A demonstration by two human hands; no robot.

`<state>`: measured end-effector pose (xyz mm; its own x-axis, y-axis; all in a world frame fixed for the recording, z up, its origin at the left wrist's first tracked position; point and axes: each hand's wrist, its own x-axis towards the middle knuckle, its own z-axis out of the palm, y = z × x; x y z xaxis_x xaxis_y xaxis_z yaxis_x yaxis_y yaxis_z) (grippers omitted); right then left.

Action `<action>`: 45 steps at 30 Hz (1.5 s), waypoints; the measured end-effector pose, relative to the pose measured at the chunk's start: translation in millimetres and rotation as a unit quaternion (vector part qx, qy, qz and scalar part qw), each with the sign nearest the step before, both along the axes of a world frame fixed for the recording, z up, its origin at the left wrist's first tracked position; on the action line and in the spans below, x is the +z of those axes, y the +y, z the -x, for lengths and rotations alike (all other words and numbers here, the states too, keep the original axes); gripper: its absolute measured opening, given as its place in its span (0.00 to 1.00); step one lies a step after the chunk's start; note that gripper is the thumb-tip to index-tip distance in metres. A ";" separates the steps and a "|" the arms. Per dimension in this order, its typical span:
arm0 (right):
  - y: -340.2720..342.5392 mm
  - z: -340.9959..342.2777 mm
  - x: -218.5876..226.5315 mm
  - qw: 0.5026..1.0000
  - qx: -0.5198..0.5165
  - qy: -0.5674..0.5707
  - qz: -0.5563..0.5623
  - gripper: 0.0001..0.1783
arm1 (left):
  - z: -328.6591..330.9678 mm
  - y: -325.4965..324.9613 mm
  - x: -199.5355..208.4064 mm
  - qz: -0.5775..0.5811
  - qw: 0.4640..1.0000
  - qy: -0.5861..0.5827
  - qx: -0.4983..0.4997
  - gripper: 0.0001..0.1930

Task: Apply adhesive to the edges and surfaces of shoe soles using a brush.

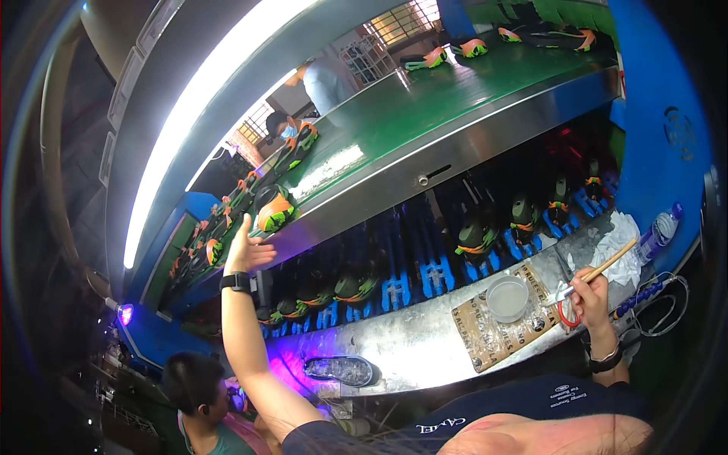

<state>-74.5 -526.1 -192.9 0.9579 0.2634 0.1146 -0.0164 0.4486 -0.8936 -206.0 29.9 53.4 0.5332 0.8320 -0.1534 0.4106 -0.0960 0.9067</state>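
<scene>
My left hand point(249, 249) reaches up to the edge of the green conveyor belt point(409, 106), fingers stretched and spread. Just beyond its fingertips sits a black, orange and green shoe point(273, 210); whether they touch is hard to tell. On the right, my right hand point(592, 297) is closed round the wooden handle of a brush point(604, 261), its pale bristles pointing left. Beside the bristles, a clear round tub point(507, 299) of cloudy liquid stands on a brown printed sheet point(479, 334). A dark shoe sole point(341, 370) lies on the metal ledge point(413, 341).
Several shoes hang on blue holders point(437, 277) below the belt. White crumpled cloth point(618, 243) and a purple-labelled bottle point(658, 236) lie at the right. More shoes point(470, 48) rest on the belt. A co-worker point(201, 402) sits at lower left; others are behind the belt.
</scene>
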 end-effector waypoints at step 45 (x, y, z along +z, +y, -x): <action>65.8 -17.0 -26.7 0.914 0.074 -0.206 0.341 0.08 | 69.3 -237.8 -303.6 0.353 0.811 -0.426 -0.190 0.28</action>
